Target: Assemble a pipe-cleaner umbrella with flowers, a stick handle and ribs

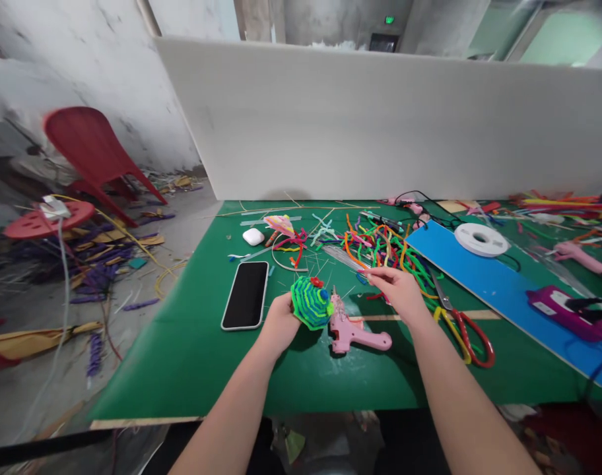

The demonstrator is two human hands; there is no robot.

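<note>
Above the green table (182,369), toward six o'clock, grasping with the left hand (281,323); extended at three o'clock with the right hand (395,290), cannot tell its fingertip grip. At ten o'clock from the pink glue gun (364,336), holding the striped dome (308,307) tilted, long axis slanting eight-to-two, pointing its blue knob (324,295) toward two.

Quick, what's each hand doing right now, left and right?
Left hand: closed, holding the green-and-blue striped piece.
Right hand: fingertips close together; whether they pinch something small cannot be told.
</note>
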